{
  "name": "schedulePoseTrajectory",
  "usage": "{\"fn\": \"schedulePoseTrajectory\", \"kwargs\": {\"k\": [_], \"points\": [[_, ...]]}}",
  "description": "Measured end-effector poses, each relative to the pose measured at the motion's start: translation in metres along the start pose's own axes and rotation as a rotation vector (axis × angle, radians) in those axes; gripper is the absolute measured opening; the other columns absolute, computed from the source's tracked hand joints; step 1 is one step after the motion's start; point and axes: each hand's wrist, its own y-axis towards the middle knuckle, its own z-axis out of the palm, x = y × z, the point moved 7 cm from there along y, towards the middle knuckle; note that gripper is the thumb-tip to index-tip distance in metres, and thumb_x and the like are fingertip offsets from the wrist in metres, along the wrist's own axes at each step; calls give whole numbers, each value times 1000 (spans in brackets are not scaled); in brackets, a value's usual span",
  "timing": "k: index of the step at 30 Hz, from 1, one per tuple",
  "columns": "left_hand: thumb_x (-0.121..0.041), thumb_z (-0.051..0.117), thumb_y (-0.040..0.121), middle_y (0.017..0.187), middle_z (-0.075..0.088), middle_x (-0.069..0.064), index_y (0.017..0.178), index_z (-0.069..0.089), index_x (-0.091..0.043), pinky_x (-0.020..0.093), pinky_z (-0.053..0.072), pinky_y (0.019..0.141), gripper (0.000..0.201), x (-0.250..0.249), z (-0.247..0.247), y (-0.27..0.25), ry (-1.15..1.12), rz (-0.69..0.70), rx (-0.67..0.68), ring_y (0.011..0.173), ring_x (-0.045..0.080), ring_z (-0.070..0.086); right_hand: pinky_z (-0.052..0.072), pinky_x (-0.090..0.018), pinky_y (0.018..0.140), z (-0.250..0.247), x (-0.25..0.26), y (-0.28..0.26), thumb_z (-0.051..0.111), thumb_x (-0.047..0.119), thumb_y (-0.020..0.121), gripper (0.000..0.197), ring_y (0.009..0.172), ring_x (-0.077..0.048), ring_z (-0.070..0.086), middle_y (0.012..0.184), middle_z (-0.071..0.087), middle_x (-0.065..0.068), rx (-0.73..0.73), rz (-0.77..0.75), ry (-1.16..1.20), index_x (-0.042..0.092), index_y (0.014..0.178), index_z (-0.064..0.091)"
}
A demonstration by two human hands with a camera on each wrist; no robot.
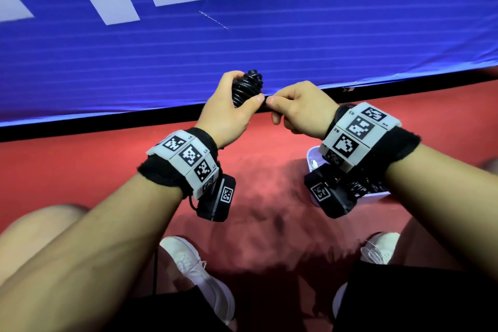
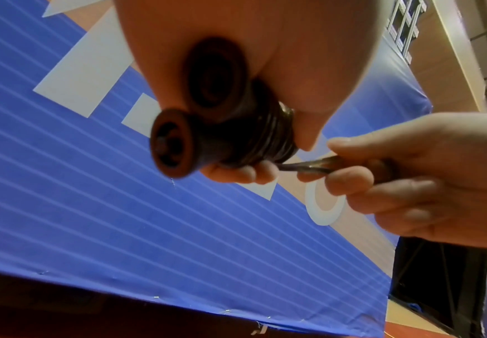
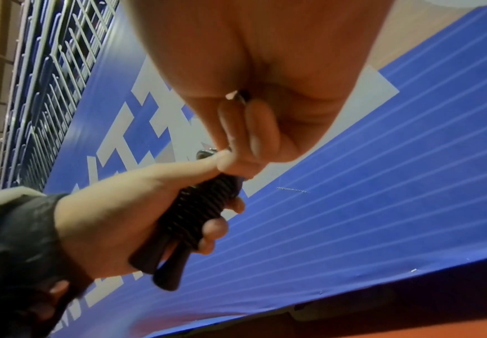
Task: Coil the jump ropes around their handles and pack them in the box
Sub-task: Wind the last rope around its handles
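Black cord, wound in tight turns around two handles held side by side, makes up the jump rope bundle (image 1: 246, 87) that the left hand (image 1: 229, 113) grips in mid-air, fingers curled round it and thumb pressed against the coils. The bundle's long axis runs roughly upright and tilted away from the person; in the left wrist view the two flared handle ends (image 2: 172, 146) point back toward the wrist, while the knotted cord end sticks out above the fist. Just to the right of the bundle, touching it at thumb level, the right hand (image 1: 299, 110) pinches the loose tail of rope (image 2: 309, 167) between thumb and curled fingers, the short strand stretched nearly level from the lower coils to the pinch. So the coming move likely turns on that tail: it leaves the bundle sideways, across the handles' axis, and the right hand is the one placed to tuck or wrap it. Below and to the right of the bundle, largely hidden under the right wrist, sits the white box (image 1: 377, 194) on the red floor, with dark items already inside; what they are cannot be told.
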Motion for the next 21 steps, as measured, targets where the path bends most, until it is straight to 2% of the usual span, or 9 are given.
{"fn": "schedulePoseTrajectory", "kwargs": {"k": [2, 4, 6, 8, 12, 16, 18, 20, 21], "points": [[-48, 49, 95, 85, 57, -6, 140, 30, -35, 33, 46, 58, 51, 0, 7, -1, 3, -41, 63, 65, 16, 55, 29, -27, 48, 3, 0, 1, 47, 22, 95, 42, 36, -10, 32, 31, 37, 8, -24, -10, -7, 14, 54, 49], [-54, 35, 94, 95, 58, 2, 147, 23, -41, 37, 46, 71, 56, 1, 13, -3, -77, -90, 136, 70, 19, 52, 29, -27, 51, 4, -3, 3, 46, 20, 95, 43, 40, -14, 33, 32, 36, 9, -41, 6, 17, 15, 53, 45], [-46, 28, 100, 102, 60, 11, 146, 25, -42, 33, 42, 70, 47, -1, 16, -6, -65, -71, 163, 75, 20, 50, 28, -27, 51, 2, -8, 5, 45, 20, 96, 43, 42, -17, 32, 32, 36, 10, -50, 37, 51, 15, 53, 44], [-38, 27, 104, 110, 63, 14, 144, 28, -38, 32, 45, 71, 40, -2, 16, -6, -41, -35, 157, 78, 19, 53, 30, -27, 52, 1, -8, 3, 44, 20, 95, 42, 43, -18, 34, 33, 39, 9, -41, 46, 65, 13, 54, 47], [-32, 40, 103, 102, 60, -4, 133, 34, -33, 44, 54, 81, 30, -4, 16, -7, -181, -2, 159, 81, 20, 64, 32, -26, 49, 4, -3, 1, 41, 16, 93, 33, 41, -16, 39, 43, 43, -4, 31, 82, 110, 6, 63, 51], [-37, 58, 92, 97, 62, -2, 126, 39, -31, 40, 56, 70, 39, 0, 16, -7, -268, -1, 166, 68, 21, 65, 36, -28, 55, 6, -8, 6, 39, 13, 84, 29, 40, -18, 41, 43, 48, -6, 39, 155, 149, 8, 60, 54], [-40, 63, 87, 88, 63, -1, 120, 43, -28, 36, 54, 65, 41, -2, 12, -8, -243, 13, 130, 63, 16, 60, 37, -32, 62, 7, -6, 7, 39, 9, 81, 31, 44, -21, 42, 61, 55, -18, 48, 154, 158, 10, 57, 60], [-35, 65, 90, 80, 63, -4, 116, 43, -28, 34, 51, 63, 35, -4, 10, -9, -229, 23, 107, 61, 14, 57, 37, -32, 65, 9, -3, 4, 39, 4, 80, 37, 49, -23, 43, 78, 57, -23, 75, 155, 132, 14, 55, 64], [-32, 65, 91, 78, 63, -5, 114, 42, -27, 34, 50, 63, 34, -5, 10, -9, -234, 28, 97, 60, 13, 55, 39, -31, 63, 9, 1, 1, 39, 0, 82, 35, 51, -23, 44, 81, 58, -22, 82, 122, 155, 10, 61, 64]]}}
